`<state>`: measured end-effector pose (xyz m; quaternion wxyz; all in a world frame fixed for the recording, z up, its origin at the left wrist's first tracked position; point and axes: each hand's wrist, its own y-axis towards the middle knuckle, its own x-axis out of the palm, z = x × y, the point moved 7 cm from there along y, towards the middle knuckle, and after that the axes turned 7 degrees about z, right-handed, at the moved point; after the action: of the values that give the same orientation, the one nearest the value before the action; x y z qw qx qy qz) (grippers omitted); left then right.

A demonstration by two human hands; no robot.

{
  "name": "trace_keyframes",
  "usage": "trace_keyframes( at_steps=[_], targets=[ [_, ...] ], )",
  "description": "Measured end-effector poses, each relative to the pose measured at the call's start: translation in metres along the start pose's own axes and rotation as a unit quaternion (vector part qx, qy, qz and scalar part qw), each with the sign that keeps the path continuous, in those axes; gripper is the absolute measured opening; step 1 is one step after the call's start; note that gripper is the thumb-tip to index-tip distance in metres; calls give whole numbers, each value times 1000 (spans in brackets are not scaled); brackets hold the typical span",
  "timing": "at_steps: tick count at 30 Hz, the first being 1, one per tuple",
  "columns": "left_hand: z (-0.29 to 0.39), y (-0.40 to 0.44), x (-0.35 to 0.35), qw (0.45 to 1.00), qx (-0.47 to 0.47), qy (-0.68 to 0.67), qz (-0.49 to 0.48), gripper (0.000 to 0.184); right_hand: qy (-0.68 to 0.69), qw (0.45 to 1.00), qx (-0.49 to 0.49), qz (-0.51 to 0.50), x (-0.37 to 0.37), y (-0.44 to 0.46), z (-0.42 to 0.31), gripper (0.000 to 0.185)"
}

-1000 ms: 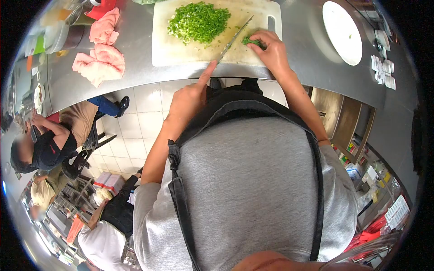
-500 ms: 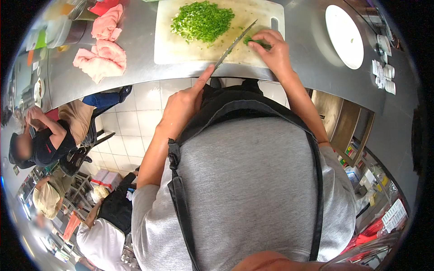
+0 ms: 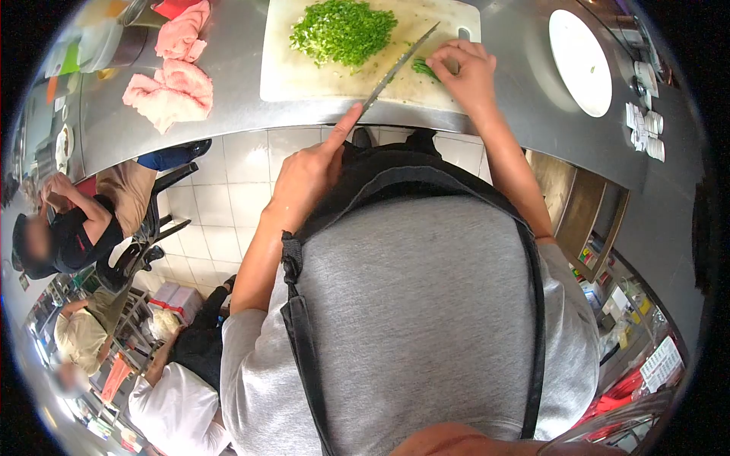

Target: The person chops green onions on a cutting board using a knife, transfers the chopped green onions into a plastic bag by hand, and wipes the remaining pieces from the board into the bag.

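My left hand (image 3: 308,171) is closed round the handle of a knife (image 3: 395,71), its index finger stretched along the blade's near end. The blade slants up and right over a white cutting board (image 3: 285,85). On the board's right side, my right hand (image 3: 470,72) has its thumb and fingers curled in a pinch at a small bunch of green onion (image 3: 423,68). The blade lies just left of this bunch, apart from the fingers. A heap of finely chopped green onion (image 3: 346,32) sits further back on the board, left of the blade.
Crumpled pink cloths (image 3: 171,95) lie left of the board on the steel counter (image 3: 236,57). To the right is a white oval plate (image 3: 579,64), with small white dishes (image 3: 646,129) beyond it. Behind on the left are other people and a black chair (image 3: 122,266).
My right hand has shifted slightly right and turned, its fingers more arched over the bunch. The knife tip has moved a little up and right. Left-hand grip is unchanged.
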<state>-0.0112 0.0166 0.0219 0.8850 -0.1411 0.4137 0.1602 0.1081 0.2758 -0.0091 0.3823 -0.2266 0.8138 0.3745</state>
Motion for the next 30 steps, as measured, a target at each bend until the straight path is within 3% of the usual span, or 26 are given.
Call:
trace_keyframes(
  at_steps=[3, 9, 12, 15, 18, 21, 27, 30],
  targets=[
    [-2, -2, -2, 1000, 3, 5, 13, 75, -76, 994, -61, -59, -4, 8, -20, 15],
    [-4, -6, -4, 1000, -6, 3, 15, 75, -61, 991, -56, -108, 3, 13, -14, 10],
    [-5, -8, -4, 1000, -6, -1, 21, 75, 22, 991, 13, -131, 10, 13, 6, 15],
    [-7, -7, -2, 1000, -17, 7, 8, 75, 78, 968, 171, -166, 12, 4, 22, 21],
    [-12, -6, 3, 1000, -5, 15, 13, 76, 110, 988, 3, -110, 7, 4, 2, 30],
    [-14, -4, 7, 1000, -1, 20, 10, 76, 116, 986, -76, -97, 5, 1, -15, 37],
    [-12, -3, 12, 999, 2, 40, -1, 72, 109, 984, -59, -126, 18, -7, -6, 35],
    [-11, -4, 14, 999, 3, 40, 1, 73, 123, 989, -55, -66, 9, -6, -8, 33]
  ],
)
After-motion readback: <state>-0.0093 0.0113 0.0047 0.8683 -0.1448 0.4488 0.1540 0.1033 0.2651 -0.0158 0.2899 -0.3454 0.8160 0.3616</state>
